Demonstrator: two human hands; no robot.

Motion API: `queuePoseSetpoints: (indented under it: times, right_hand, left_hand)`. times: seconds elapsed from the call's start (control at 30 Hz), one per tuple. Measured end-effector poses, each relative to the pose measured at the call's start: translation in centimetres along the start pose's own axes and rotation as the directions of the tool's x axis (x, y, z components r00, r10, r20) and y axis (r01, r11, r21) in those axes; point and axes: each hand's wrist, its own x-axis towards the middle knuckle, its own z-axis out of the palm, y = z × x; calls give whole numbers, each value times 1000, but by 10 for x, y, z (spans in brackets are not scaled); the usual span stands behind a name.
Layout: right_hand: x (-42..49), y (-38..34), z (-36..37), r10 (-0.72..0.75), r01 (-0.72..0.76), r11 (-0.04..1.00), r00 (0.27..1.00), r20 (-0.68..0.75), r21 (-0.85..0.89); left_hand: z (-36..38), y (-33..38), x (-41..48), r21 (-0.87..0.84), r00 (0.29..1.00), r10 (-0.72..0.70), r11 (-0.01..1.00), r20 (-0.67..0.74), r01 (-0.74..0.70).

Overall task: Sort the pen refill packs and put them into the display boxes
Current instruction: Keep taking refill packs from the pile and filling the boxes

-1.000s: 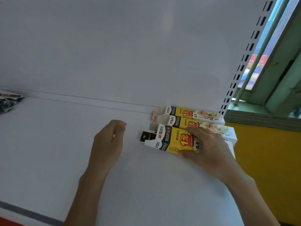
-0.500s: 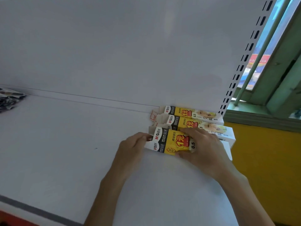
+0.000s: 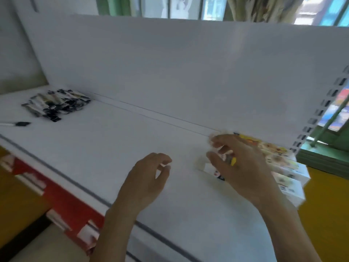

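Three yellow-and-white display boxes [image 3: 281, 167] lie side by side at the shelf's back right corner, blurred by motion. My right hand [image 3: 239, 167] hovers over the left end of the nearest box with fingers spread and loosely bent, and grips nothing that I can make out. My left hand [image 3: 149, 178] floats above the bare shelf to the left of the boxes, fingers loosely curled and holding nothing. A heap of black-and-white pen refill packs [image 3: 56, 104] lies far off at the back left of the shelf.
The white shelf [image 3: 105, 148] has a white back panel [image 3: 170, 72] and a red price strip [image 3: 56, 197] along its front edge. A single thin black-tipped item [image 3: 17, 124] lies near the left edge. A perforated upright [image 3: 321, 112] bounds the right side.
Both hands have come off the nearest display box and lifted. The view has swung left and up, bringing the heap of refill packs into sight.
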Motion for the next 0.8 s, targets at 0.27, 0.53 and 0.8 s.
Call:
queuePoseSetpoints:
  times: [0.27,0.53,0.8]
  right_hand:
    - [23,-144,143,-97,80,994,952,290,70]
    - [10,-278,256,-193,124,977,865,463,174]
    - [25,-325,316,-233,155,967,865,444,204]
  left_hand:
    - [-149,-108,-105,273,894,-329,869,-304,412]
    - [-259,-175,-186,286,796,-456,763,-399,580]
    - [-300,-235,-179,259,807,-428,793,-407,551]
